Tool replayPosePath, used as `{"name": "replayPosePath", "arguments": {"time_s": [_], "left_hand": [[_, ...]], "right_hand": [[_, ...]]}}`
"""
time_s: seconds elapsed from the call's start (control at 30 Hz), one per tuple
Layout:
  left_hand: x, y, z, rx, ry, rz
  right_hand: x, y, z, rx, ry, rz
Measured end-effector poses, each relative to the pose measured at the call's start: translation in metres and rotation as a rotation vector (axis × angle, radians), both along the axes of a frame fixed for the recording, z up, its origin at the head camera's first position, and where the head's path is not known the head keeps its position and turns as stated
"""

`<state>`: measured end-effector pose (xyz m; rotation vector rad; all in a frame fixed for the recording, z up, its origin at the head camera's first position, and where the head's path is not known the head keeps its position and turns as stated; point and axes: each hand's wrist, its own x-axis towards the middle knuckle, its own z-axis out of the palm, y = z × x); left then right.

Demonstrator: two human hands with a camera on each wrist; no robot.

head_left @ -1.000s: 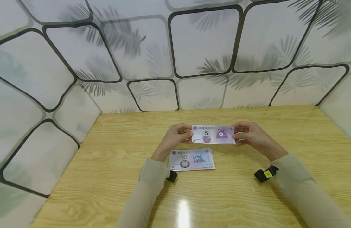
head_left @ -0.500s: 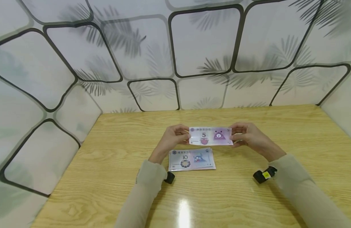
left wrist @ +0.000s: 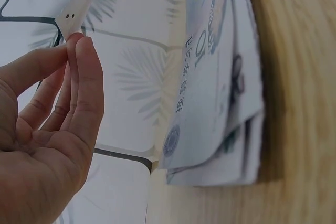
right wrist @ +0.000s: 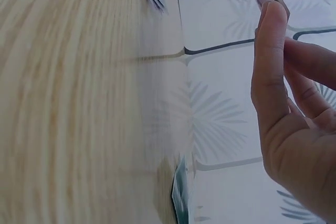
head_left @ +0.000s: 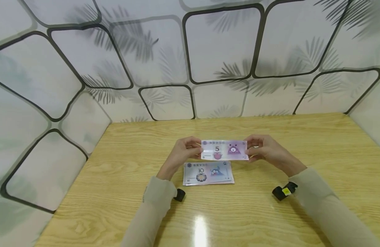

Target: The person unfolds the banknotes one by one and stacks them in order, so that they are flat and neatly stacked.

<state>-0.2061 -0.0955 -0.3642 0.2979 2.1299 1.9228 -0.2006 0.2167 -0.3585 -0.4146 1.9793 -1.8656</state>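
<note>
A purple-and-white play banknote (head_left: pixel 224 150) marked 5 is stretched flat between my hands. My left hand (head_left: pixel 184 151) pinches its left end; my right hand (head_left: pixel 267 151) pinches its right end between thumb and fingers. Just in front of it, on the table, lies a loose stack of play banknotes (head_left: pixel 208 174), topped by a blue one marked 10. The left wrist view shows the pinched corner of the 5 note (left wrist: pixel 73 19) raised off the table, beside the uneven edges of the stack (left wrist: pixel 210 103).
A pale wood table (head_left: pixel 125 206) meets a patterned wall covering (head_left: pixel 221 48) at the back and left. In the right wrist view a small greenish folded paper (right wrist: pixel 180 195) stands on the table; the head view does not show it. Dark wrist cameras (head_left: pixel 282 192) hang under both sleeves.
Both hands have carried the 5 note slightly left and toward me, so its lower edge now meets the stack's top edge in the head view. The stack stays put.
</note>
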Motion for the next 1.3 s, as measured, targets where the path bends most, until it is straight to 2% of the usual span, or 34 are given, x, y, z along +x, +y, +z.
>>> {"name": "replayPosePath", "arguments": {"time_s": [0.23, 0.43, 0.67, 1.03, 1.3], "left_hand": [[0.003, -0.005, -0.001, -0.024, 0.002, -0.017], [0.006, -0.009, -0.001, -0.052, 0.004, -0.029], [0.008, -0.012, -0.001, -0.067, -0.001, -0.044], [0.015, -0.025, -0.005, -0.083, 0.0, -0.065], [0.02, -0.034, -0.006, -0.101, 0.021, -0.044]], "right_hand": [[0.0, -0.003, -0.002, 0.015, -0.013, 0.014], [0.002, -0.006, -0.003, 0.001, -0.018, 0.066], [0.004, -0.008, -0.004, 0.015, -0.025, 0.067], [0.008, -0.015, -0.008, -0.087, -0.05, 0.114], [0.004, -0.026, -0.013, -0.031, -0.055, 0.122]]}}
